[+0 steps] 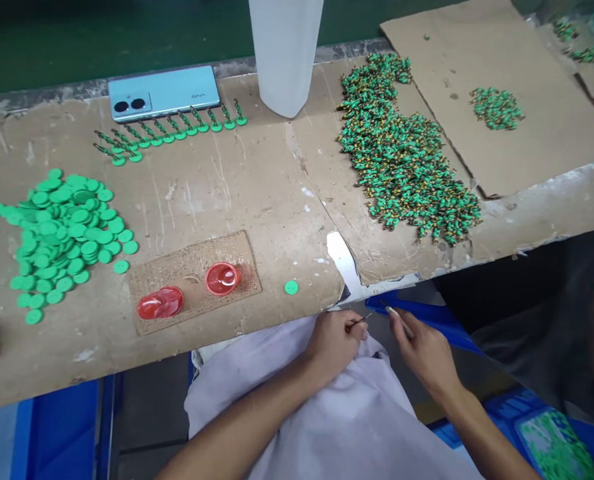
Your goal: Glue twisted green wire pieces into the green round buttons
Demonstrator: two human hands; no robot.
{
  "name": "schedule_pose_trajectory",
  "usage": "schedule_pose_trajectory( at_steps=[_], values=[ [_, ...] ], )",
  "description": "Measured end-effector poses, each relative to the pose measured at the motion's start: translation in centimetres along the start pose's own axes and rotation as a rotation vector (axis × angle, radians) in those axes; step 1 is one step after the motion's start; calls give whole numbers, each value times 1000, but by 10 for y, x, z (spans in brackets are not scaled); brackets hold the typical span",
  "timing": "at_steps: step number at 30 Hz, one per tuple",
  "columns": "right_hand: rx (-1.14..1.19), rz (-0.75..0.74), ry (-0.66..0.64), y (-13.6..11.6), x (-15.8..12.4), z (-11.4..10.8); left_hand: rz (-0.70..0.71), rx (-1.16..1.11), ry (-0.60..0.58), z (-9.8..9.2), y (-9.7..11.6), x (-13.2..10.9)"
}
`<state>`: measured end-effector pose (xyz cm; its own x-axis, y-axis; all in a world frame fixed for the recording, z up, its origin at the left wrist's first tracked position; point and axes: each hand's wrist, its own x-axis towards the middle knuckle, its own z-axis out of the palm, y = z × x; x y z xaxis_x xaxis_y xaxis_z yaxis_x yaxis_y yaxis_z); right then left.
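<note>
My left hand (337, 339) is closed just below the table's front edge, pinching a small dark, thin piece (357, 323) whose kind I cannot make out. To its right, my right hand (423, 350) is wrapped round a slim pale-handled tool (399, 321), its tip pointing up and left. The two hands are apart. On the table above my left hand lies a single green disc (291, 287). Farther left, two red cups (222, 278) with shiny contents sit on a speckled board (197, 313).
A heap of green discs (67, 233) lies left. Small figures on green discs (177, 130) stand in a row before a light-blue phone (164, 93). Many loose green figures (407, 153) lie right, beside cardboard (537, 160). A white pillar-like object (287, 53) stands behind. Another person (567, 320) is at right.
</note>
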<state>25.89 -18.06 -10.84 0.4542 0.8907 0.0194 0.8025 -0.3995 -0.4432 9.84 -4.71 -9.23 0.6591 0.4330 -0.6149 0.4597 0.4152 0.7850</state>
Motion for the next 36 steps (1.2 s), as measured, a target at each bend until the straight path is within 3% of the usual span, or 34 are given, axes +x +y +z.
schedule_pose_trajectory(
  at_steps=[3,7,12,16,21,27,36],
  values=[
    [60,-46,61,-6,1,-18,61,-92,-39,-5,18,-25],
    [159,-103,147,-34,-7,-47,100,-205,-85,-11,48,-69],
    [507,15,148,-73,-10,-79,250,-307,-72,-14,69,-101],
    [768,69,-39,-94,-2,-92,286,-292,-72,-15,69,-104],
    [981,145,-268,-98,4,-93,250,-311,-99,-15,64,-104],
    [841,92,-277,-100,11,-96,273,-263,-97,-17,61,-107],
    [847,45,-289,-101,13,-97,314,-190,-31,-19,66,-105]
  ],
)
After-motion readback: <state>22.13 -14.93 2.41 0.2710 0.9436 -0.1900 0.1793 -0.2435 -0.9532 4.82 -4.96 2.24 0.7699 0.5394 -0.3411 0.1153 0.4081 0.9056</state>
